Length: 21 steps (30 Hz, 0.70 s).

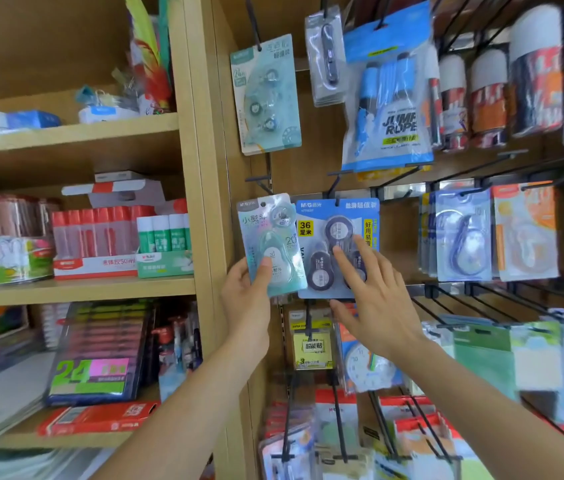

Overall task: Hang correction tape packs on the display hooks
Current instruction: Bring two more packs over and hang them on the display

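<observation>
My left hand (pixel 247 299) grips the lower edge of a pale teal correction tape pack (pixel 268 242), thumb on its front, holding it upright against the display wall just below an empty black hook (pixel 260 181). A blue correction tape pack (pixel 337 247) with three dark tape units hangs on the hook (pixel 334 187) right beside it. My right hand (pixel 374 299) has its fingers spread and straight, fingertips touching the front of that blue pack. Another teal three-unit pack (pixel 266 98) hangs higher up.
More carded packs (pixel 462 237) hang on hooks to the right, and a jump rope bag (pixel 389 98) hangs above. Several bare black hooks (pixel 447 306) jut out at lower right. A wooden shelf unit (pixel 76 289) with glue sticks stands at the left.
</observation>
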{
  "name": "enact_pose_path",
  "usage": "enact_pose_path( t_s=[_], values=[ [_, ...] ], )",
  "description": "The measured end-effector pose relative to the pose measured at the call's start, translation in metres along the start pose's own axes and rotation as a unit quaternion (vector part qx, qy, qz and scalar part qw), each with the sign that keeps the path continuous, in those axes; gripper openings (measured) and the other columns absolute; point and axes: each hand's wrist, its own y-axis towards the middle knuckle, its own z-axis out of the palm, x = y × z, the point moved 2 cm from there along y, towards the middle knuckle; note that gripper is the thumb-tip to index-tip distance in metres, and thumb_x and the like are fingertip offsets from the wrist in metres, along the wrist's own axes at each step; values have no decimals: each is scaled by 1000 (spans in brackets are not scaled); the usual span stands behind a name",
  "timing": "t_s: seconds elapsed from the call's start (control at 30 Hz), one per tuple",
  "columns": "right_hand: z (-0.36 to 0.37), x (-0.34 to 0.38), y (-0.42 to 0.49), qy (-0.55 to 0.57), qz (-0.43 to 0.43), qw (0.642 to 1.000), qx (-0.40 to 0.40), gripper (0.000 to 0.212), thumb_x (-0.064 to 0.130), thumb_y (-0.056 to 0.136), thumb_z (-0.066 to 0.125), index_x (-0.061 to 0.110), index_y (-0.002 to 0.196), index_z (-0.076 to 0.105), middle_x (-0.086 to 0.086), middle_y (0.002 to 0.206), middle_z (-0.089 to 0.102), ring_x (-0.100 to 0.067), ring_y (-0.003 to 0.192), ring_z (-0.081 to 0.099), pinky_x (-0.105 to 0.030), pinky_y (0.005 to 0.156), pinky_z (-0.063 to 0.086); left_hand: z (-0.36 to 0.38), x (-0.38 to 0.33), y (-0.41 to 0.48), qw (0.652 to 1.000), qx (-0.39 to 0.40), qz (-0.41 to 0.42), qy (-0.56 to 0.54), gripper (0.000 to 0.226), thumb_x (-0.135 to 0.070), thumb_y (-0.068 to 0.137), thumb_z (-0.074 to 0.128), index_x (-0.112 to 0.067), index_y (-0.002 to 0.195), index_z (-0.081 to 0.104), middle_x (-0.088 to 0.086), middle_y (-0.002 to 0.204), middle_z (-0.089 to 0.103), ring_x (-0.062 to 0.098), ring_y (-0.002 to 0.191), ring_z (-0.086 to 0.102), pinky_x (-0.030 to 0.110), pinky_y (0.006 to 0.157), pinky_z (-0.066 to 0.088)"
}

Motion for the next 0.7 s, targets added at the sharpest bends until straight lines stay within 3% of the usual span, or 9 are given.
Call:
enact_pose_path(
  t_s=[0.23, 0.47, 0.57, 0.7],
  values=[
    [0, 2, 1, -13, 0, 1000, -1, 84, 55, 87, 53, 25, 158, 20, -11, 165, 14, -38, 140, 31, -51, 100, 42, 12, -4, 10, 1000, 8, -16, -1, 12, -22, 96, 67, -19, 108, 68, -4, 105, 77, 11, 94, 74, 28, 80, 60],
    [1, 1, 1, -35, 6, 999, 4, 83, 58, 88, 52, 27, 158, 19, -9, 165, 14, -35, 141, 30, -52, 103, 39, 4, 5, 5, 999, 13, -30, -14, 18, -23, 96, 67, -17, 113, 69, -3, 101, 78, 11, 91, 74, 30, 80, 61],
    [-1, 1, 2, -41, 10, 999, 2, 80, 55, 87, 56, 26, 156, 26, -10, 162, 22, -36, 137, 34, -53, 100, 38, 2, 3, 6, 999, 13, -30, -5, 18, -23, 96, 68, -16, 113, 70, -3, 100, 78, 12, 89, 74, 36, 83, 59],
    [-12, 2, 12, -42, -5, 999, -31, 66, 53, 91, 49, 24, 149, 39, -12, 157, 31, -38, 137, 37, -53, 99, 35, 7, 0, 11, 999, 15, -34, -4, 15, -21, 97, 67, -15, 110, 70, -1, 101, 77, 12, 89, 74, 31, 80, 61]
  ],
)
